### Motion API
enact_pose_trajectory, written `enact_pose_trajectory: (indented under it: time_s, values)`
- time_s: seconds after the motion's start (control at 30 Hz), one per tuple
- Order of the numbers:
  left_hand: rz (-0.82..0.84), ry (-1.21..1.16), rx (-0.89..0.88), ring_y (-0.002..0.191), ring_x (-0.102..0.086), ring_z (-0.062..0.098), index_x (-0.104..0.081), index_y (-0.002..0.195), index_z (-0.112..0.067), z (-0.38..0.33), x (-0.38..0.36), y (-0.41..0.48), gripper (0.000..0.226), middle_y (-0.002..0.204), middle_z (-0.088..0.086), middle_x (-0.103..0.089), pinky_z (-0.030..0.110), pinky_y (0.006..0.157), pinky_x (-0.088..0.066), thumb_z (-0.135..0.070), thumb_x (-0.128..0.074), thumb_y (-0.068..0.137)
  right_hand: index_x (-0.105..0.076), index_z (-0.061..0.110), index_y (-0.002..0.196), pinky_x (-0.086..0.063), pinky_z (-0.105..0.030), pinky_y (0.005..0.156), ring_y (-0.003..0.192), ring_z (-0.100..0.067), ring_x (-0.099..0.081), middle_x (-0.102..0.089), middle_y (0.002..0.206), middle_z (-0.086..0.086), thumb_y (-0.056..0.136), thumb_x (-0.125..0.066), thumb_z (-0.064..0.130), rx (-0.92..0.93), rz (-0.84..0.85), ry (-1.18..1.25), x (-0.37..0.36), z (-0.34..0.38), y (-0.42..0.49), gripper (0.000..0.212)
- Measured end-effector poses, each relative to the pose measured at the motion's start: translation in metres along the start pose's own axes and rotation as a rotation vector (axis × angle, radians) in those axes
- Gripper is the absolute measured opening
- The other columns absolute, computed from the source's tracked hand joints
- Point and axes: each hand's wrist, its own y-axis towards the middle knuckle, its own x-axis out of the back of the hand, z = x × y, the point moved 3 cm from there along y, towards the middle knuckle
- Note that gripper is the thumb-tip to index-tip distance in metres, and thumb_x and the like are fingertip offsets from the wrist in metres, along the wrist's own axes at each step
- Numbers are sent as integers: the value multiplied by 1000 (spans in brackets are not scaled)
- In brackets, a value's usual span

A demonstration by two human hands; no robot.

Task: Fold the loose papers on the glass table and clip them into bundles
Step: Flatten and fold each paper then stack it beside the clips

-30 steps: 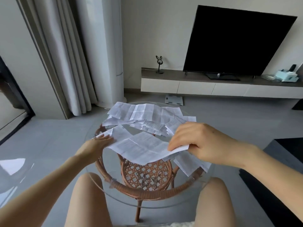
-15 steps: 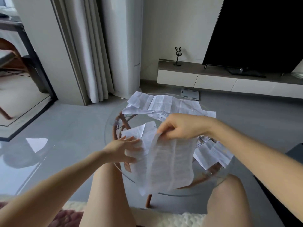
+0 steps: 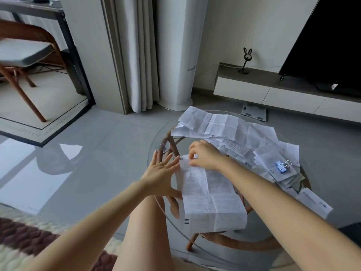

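Head view: one round glass table (image 3: 156, 145) on a woven rattan base (image 3: 254, 246), seen from above and in front of two bare knees
Hands: two, both bare and both at the near-left part of the tabletop
Left hand (image 3: 161, 176): open, fingers spread and pointing away from the person; palm and fingertips rest against the left edge of the folded sheet
Right hand (image 3: 205, 156): closed in a pinch on the far top corner of the same sheet, thumb and forefinger together
Folded sheet (image 3: 209, 200): one printed paper lying on the glass; long axis runs from the person toward the far side, tilted a little to the left; near end doubled over in a soft fold; thin, white, creased into panels, covered in small print
Loose papers (image 3: 234, 130): one spread pile, too overlapped to count, across the far and right part of the glass; same thin white creased stock, flat and fanned
Clipped bundle (image 3: 281, 173): one stack at the right of the table, beside the right forearm
Binder clip (image 3: 282, 166): one, blue body with silver wire loops, on top of that bundle
Floor (image 3: 97, 153): smooth grey tile, glossy with reflections
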Motion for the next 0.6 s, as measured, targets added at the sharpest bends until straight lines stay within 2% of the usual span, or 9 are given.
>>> enact_pose_trajectory:
  time_s: [0.07,0.13,0.23,0.33,0.4,0.43,0.5,0.6]
  values:
    - [12,13,-1,146,12,19,-16,152,-23,4,5,6,125,160,-4,1,48,107,27,-97,-32,52,-69,16,92,-38,-32,96,116,-16,-41,-53,120,3,83,-68,26,-12,5,-22,-2,-3,7,14]
    - [43,-14,11,146,12,17,-16,152,-23,12,13,9,107,159,-5,1,46,108,24,-74,-59,68,-69,16,92,-40,-30,92,111,-17,-45,-52,115,1,82,-70,26,-56,16,-3,-4,-8,15,15]
    - [33,-103,76,147,6,18,-22,151,-24,29,28,7,90,160,-3,-4,49,113,15,-44,-71,78,-68,15,93,-42,-28,85,100,-18,-54,-57,106,0,81,-69,28,-133,9,34,-6,-13,19,17]
    - [-191,-315,242,144,-21,17,-47,139,-25,38,48,-2,57,153,-2,-33,43,118,2,-10,-58,85,-68,12,91,-45,-27,75,88,-19,-60,-67,94,-2,82,-69,26,-224,-32,68,-4,-16,23,17]
    - [-366,-330,321,129,-46,18,-60,127,-23,25,57,-11,41,140,-4,-51,37,117,-10,-6,-48,91,-64,12,71,-39,-22,58,73,-19,-56,-64,73,-2,81,-69,22,-316,-112,74,-2,-20,22,15]
    - [-414,-306,324,122,-52,19,-63,123,-22,13,58,-14,37,136,-4,-55,34,115,-15,-8,-46,93,-57,15,61,-34,-20,52,68,-19,-53,-57,63,2,81,-68,22,-381,-157,77,-4,-24,19,24]
    - [-431,-264,274,124,-49,20,-62,124,-23,-15,55,-18,35,138,-2,-53,31,113,-17,-16,-42,97,-46,20,57,-30,-19,49,66,-20,-51,-46,57,6,83,-69,24,-486,-211,85,-9,-29,8,35]
    - [-291,-157,215,144,-20,27,-44,140,-28,-45,32,-19,41,155,7,-27,39,118,4,-32,-29,102,-30,22,52,-33,-24,59,67,-24,-44,-32,53,5,84,-68,27,-535,-227,39,-18,-33,-10,50]
